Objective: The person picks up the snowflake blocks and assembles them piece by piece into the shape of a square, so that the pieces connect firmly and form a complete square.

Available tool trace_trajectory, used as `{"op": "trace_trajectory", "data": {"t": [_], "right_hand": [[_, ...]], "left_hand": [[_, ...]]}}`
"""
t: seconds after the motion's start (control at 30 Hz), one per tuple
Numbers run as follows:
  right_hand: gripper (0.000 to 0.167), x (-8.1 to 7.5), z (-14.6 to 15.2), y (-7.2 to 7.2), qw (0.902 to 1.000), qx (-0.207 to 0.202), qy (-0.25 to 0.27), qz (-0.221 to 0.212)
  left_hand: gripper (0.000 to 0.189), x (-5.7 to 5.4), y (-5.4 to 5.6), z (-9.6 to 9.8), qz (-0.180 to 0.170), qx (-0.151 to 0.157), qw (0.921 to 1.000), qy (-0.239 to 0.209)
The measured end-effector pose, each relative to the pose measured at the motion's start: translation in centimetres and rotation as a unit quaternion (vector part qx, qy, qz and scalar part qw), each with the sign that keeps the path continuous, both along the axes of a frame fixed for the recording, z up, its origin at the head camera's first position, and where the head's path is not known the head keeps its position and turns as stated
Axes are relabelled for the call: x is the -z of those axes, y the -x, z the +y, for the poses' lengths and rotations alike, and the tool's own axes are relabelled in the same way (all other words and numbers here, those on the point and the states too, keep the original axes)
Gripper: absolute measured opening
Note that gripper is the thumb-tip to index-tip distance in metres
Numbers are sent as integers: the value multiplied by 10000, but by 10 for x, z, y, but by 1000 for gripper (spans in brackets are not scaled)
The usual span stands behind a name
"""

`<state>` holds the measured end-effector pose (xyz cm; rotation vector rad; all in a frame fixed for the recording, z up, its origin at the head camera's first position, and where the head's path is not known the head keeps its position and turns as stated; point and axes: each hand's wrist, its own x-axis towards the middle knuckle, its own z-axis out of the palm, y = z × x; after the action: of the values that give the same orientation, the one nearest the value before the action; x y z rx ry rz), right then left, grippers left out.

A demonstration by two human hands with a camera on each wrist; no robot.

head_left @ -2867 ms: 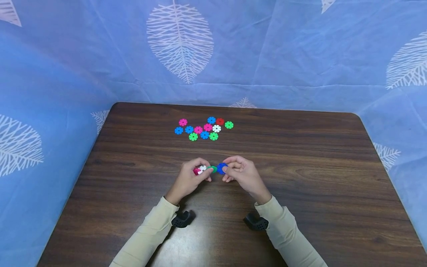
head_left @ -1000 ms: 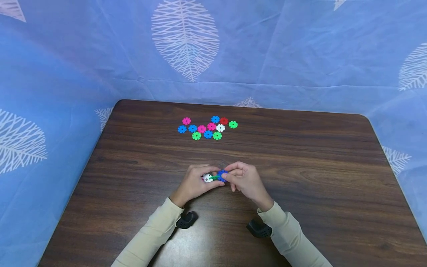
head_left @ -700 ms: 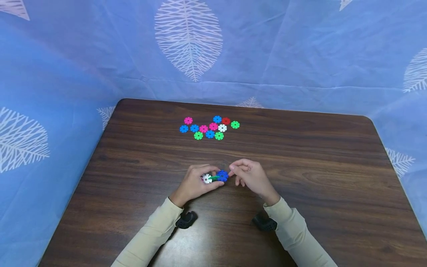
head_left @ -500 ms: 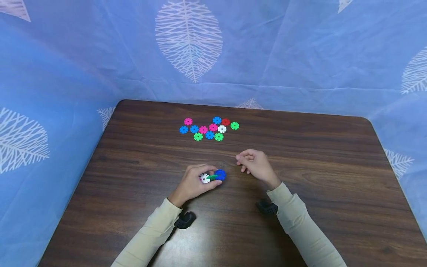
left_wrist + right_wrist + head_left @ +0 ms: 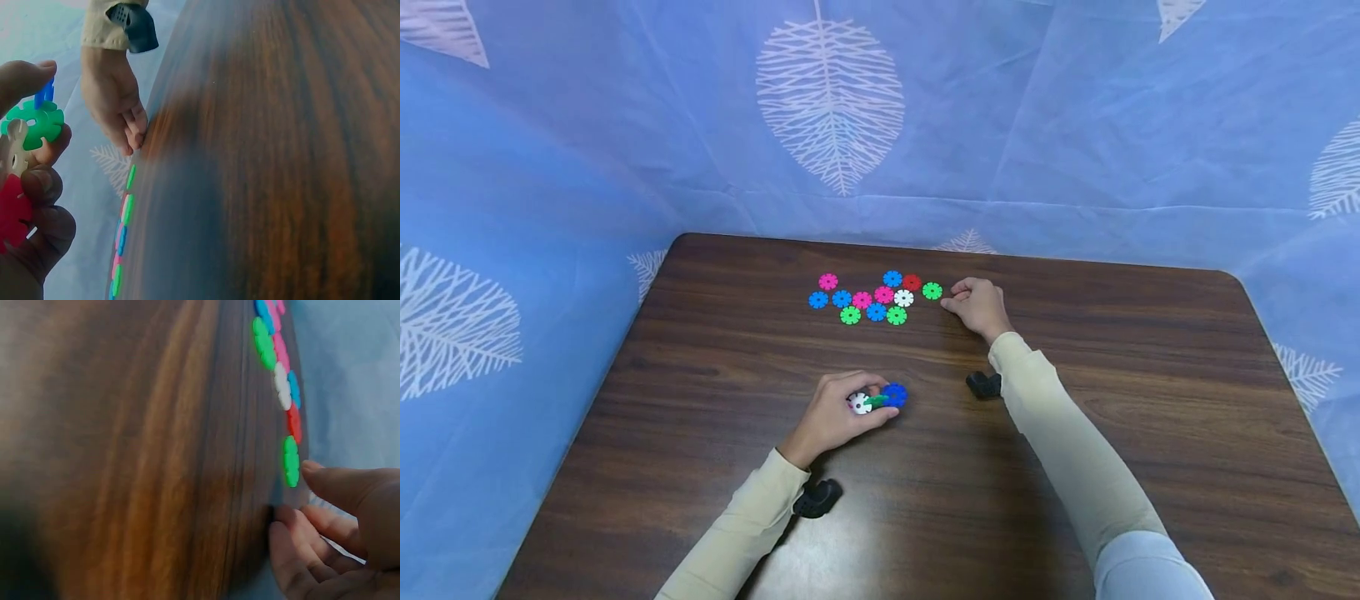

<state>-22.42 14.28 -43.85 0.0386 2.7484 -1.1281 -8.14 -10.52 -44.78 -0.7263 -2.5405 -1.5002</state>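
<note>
In the head view my left hand (image 5: pixel 835 412) grips a short chain of notched plastic discs between thumb and fingers. A blue disc (image 5: pixel 896 395) forms its right end, joined to a green disc (image 5: pixel 37 122), a white disc (image 5: pixel 860 404) and a pink disc (image 5: pixel 12 212), the last partly covered by fingers. Farther back, my right hand (image 5: pixel 981 308) holds nothing, its fingers loosely bent over the table. Its fingertips lie just right of a loose green disc (image 5: pixel 932 291); whether they touch it I cannot tell.
Left of that green disc lie several loose discs, among them a red one (image 5: pixel 912 282), a white one (image 5: pixel 904 297) and a pink one (image 5: pixel 828 282). The brown wooden table (image 5: pixel 1112 375) ends at a blue leaf-patterned cloth (image 5: pixel 1075 125). A black wrist camera (image 5: pixel 984 385) sits below the right sleeve.
My right hand has let go of the chain's blue disc and moved away, back and right, to the loose green disc. The left hand alone keeps the chain, almost in place.
</note>
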Motion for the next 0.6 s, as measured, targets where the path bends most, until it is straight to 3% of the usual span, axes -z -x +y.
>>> {"op": "trace_trajectory", "data": {"t": [0.23,0.6], "right_hand": [[39,7,-21,12,9985,540,-4,72],[38,12,-42,8,9927,1073,-502,236]], "left_hand": [[29,1,5,-2,116,25,9999,-18],[30,5,7,5,-123,154,9998,-13]]}}
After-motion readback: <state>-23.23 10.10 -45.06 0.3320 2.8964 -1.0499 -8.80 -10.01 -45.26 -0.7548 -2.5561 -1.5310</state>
